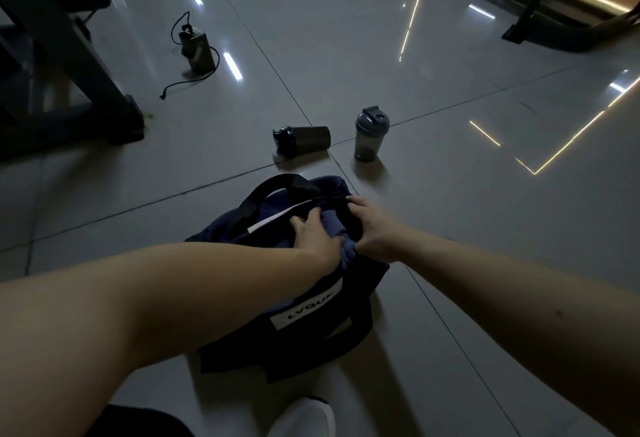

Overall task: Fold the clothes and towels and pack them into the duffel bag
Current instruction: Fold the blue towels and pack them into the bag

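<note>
Two bottles (371,135), one duffel bag (311,329)

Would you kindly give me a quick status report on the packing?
Left hand flat, pressing blue cloth into bag. Right hand gripping bag rim. Upright bottle and toppled bottle beyond, not in the way.

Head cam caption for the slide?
Left hand and right hand tuck blue cloth into the duffel bag on the floor.

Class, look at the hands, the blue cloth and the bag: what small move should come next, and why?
Probably push the blue cloth deeper into the duffel bag. Part of it bulges above the open rim between the left hand and right hand, so it does not look fully packed yet.
</note>
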A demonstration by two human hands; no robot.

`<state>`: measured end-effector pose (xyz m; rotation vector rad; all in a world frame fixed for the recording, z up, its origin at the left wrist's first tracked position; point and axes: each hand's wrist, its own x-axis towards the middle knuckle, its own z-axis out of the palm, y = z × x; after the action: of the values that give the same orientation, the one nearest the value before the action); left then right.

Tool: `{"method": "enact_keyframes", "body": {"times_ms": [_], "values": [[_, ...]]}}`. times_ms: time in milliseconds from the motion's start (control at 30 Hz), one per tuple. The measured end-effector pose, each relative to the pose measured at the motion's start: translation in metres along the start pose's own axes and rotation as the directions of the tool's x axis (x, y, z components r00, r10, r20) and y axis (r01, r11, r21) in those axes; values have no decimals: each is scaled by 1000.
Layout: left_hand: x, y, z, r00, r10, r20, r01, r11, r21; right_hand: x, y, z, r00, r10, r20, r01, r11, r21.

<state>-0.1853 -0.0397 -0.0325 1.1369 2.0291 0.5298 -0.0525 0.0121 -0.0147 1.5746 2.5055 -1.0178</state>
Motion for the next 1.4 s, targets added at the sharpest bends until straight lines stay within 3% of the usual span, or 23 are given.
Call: {"method": "enact_keyframes", "body": {"times_ms": [200, 267, 400, 533, 667, 800, 933, 1033, 1100, 1167, 1267, 1333, 1400], "values": [[0, -5, 7, 999, 40, 1, -40, 993, -108, -9, 2, -5, 999, 37, 5, -38, 999, 23], [-3, -9, 5, 998, 48, 38, -44, 994, -97, -14, 3, 0, 993, 114, -30, -114, 993, -21], [-14, -26, 0, 996, 78, 51, -82, 994, 76, -31, 2, 23, 931, 299, -210, -294, 954, 56], [-23, -36, -6, 993, 99, 66, -117, 917, 383, -40, 10, 28, 869, 472, -151, -455, 880, 133], [-24, -33, -9, 956, 292, -22, -225, 780, 585, -43, 14, 25, 887, 442, -130, -421, 892, 162], [-13, -29, -16, 844, 531, 82, -428, 571, 701, -43, 10, 22, 897, 421, -136, -386, 895, 224], [-9, -26, -13, 839, 522, 155, -480, 575, 663, -35, 13, 23, 887, 444, -124, -374, 850, 371], [-6, -22, -10, 798, 554, 236, -545, 500, 673, -34, 10, 21, 880, 455, -138, -340, 805, 487], [-1, -16, -8, 818, 511, 265, -536, 509, 674, -35, 9, 21, 876, 455, -158, -311, 785, 535], [5, -11, -7, 844, 453, 285, -507, 506, 698, -38, 10, 22, 870, 460, -175, -305, 783, 542], [4, -11, -4, 846, 422, 325, -498, 412, 763, -39, 16, 23, 854, 484, -193, -348, 805, 480], [0, -18, -5, 823, 462, 331, -509, 337, 792, -39, 18, 26, 846, 496, -195, -366, 806, 465], [-1, -24, -11, 742, 577, 342, -572, 279, 771, -38, 18, 29, 843, 502, -191, -372, 802, 467]]}}
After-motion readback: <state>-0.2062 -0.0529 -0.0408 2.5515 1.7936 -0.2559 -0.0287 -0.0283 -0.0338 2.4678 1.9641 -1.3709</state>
